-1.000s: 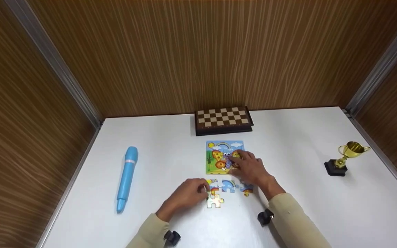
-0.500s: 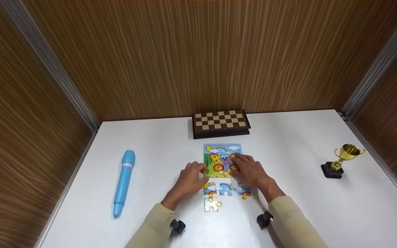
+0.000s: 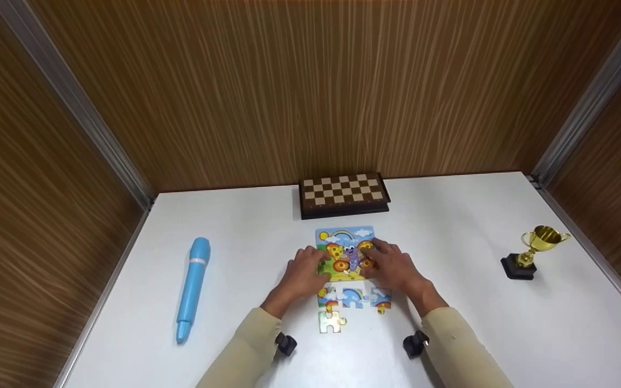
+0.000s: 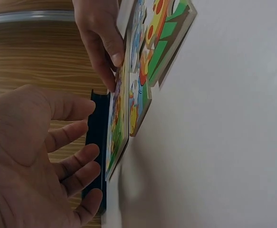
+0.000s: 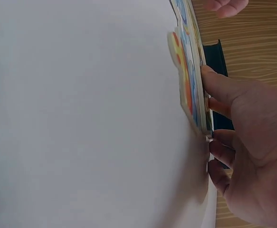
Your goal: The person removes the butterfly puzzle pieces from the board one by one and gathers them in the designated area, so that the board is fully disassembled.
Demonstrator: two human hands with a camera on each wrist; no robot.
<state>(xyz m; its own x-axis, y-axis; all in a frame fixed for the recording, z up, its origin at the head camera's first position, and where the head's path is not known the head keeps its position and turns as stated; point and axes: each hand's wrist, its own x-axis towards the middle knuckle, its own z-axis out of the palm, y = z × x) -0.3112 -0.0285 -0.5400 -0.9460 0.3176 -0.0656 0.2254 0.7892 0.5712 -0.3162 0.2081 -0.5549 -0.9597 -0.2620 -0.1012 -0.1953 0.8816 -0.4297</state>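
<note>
A square jigsaw puzzle with a butterfly picture lies flat on the white table. My right hand holds its right side, thumb at the near edge and fingers bent over the butterfly's wing. By the left edge is my left hand, its fingers loosely bent and spread, with a gap to the board in the left wrist view. Loose pieces lie along the near side: a rainbow piece, a right piece, a left piece partly behind the left thumb, and a pale shiny piece nearest me.
A folded chessboard box stands behind the puzzle near the wooden wall. To the left lies a big blue pen-shaped object. A gold trophy cup on a black base stands at the right.
My left hand has moved from the loose pieces up to the puzzle's left edge. The right hand stays on the right side. The view has shifted slightly.
</note>
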